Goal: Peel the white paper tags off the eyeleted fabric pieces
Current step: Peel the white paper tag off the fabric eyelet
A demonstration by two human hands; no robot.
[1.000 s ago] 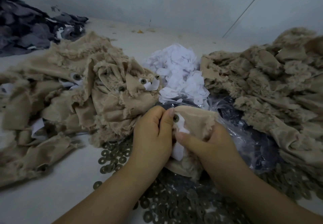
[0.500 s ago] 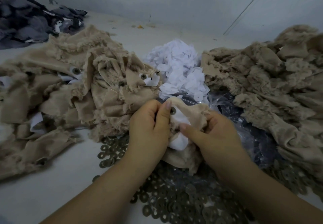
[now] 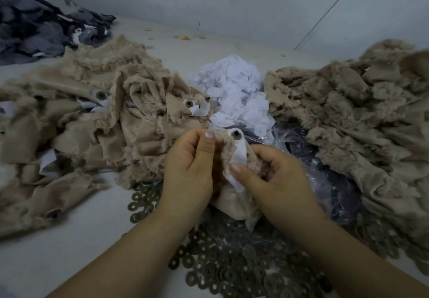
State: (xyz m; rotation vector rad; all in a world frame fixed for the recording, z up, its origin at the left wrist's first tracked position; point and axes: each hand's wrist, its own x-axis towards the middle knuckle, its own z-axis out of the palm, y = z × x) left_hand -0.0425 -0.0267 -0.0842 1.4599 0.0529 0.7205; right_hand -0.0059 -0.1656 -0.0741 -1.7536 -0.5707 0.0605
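Observation:
Between both hands is a tan furry fabric piece (image 3: 234,204) with a dark metal eyelet (image 3: 236,134) at its top. A white paper tag (image 3: 239,156) runs down from the eyelet. My left hand (image 3: 190,172) grips the fabric's left edge, thumb up beside the eyelet. My right hand (image 3: 274,181) pinches the lower end of the tag with thumb and fingers. A pile of tan pieces (image 3: 97,121) with tags and eyelets showing lies at the left. A second tan pile (image 3: 352,116) lies at the right.
A heap of loose white paper tags (image 3: 234,88) sits behind the hands. Several dark metal washers (image 3: 232,265) cover the table in front, partly under a clear plastic bag (image 3: 325,172). Dark grey fabric (image 3: 34,28) is heaped at the far left by the wall.
Both hands have lifted the fabric piece slightly and turned it, so the eyelet now faces up. The right thumb has slid down the tag, which stands further off the fabric.

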